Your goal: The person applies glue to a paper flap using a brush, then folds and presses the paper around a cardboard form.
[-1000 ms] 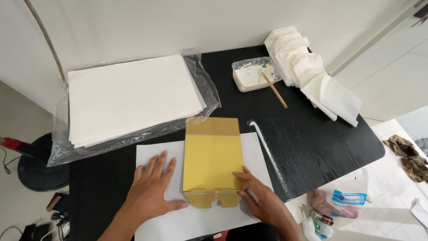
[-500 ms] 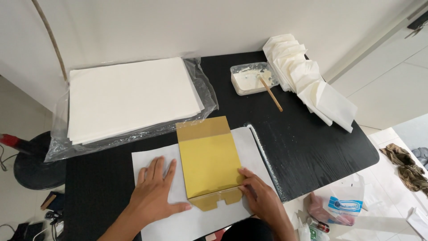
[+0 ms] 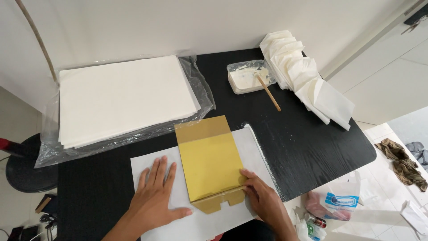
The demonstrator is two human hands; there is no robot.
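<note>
Work looks about half done: yellow cardboard template (image 3: 210, 161) lies on the white sheet (image 3: 147, 172) at the near table edge (image 3: 321, 151). Left hand (image 3: 154, 198) presses flat, fingers spread; right hand (image 3: 263, 196) pinches the template's near corner. Sheet's sides remain unfolded.

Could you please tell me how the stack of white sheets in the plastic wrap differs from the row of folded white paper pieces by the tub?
The stack of white sheets lies flat and unfolded; the folded paper pieces are creased and overlap in a row. The stack sits on clear plastic wrap; the folded pieces rest directly on the black table. Both are white paper.
</note>
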